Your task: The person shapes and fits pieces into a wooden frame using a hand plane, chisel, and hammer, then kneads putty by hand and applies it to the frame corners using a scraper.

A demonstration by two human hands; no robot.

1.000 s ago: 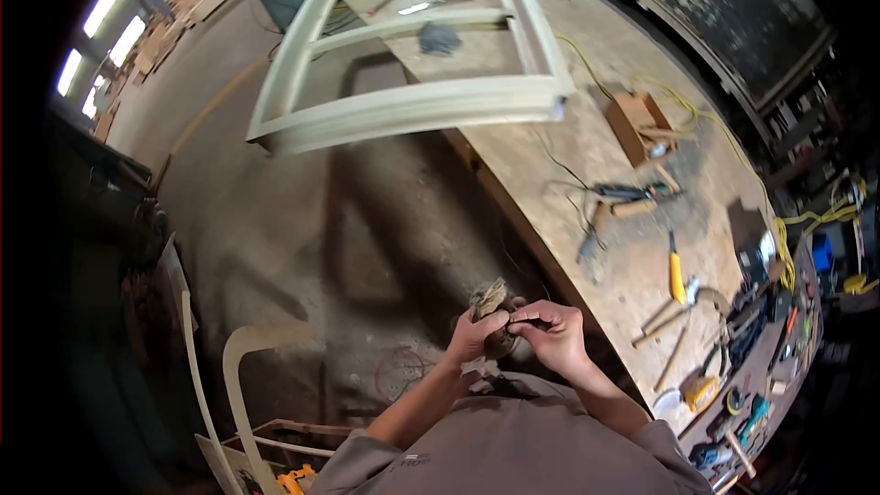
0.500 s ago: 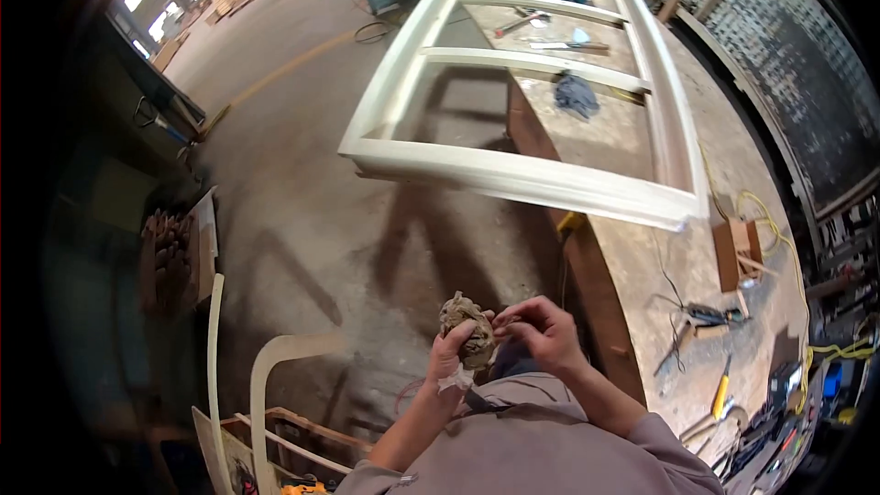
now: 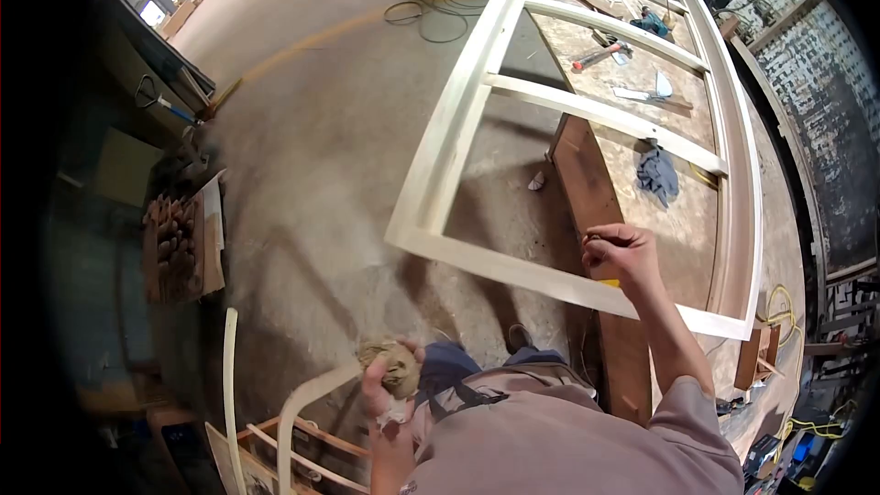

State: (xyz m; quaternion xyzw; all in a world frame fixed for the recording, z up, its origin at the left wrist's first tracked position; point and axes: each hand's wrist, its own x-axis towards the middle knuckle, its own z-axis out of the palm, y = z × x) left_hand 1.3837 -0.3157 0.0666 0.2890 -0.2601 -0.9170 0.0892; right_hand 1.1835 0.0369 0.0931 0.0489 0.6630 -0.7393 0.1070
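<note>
Near your right hand (image 3: 616,247), a pale ladder-like frame (image 3: 513,275) is resting; you're pressing those fingertips together, contents unclear, while your left hand (image 3: 378,392) is gripping a putty-like lump (image 3: 396,367), best kept clear of rails (image 3: 605,119).

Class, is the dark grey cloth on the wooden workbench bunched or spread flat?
Bunched: the dark grey cloth lies in a crumpled, creased heap.

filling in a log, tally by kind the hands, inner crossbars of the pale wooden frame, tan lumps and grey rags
Left hand and right hand: 2
Inner crossbars of the wooden frame: 3
Tan lump: 1
Grey rag: 1
Total: 7
</note>
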